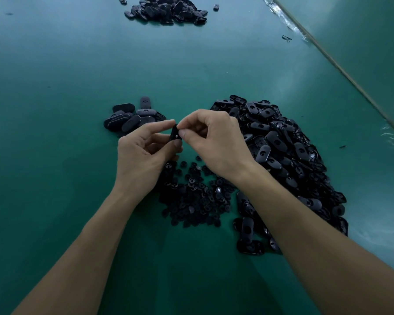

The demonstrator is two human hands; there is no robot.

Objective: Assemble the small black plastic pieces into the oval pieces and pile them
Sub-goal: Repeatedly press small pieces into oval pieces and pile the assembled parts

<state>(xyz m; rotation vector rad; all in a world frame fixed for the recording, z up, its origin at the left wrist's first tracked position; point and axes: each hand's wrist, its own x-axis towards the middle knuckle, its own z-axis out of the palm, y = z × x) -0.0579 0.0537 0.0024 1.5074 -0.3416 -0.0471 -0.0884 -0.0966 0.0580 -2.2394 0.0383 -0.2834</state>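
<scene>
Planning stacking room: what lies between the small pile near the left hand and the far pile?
Nothing but bare green table lies between the small pile and the far pile, as the head view shows.

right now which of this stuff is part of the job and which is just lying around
In the job: oval piece pinched by left hand and right hand; heap of small pieces; big heap of ovals; small pile of ovals.
Lying about: far pile (role unclear); scrap bit; clear plastic strip.
</scene>
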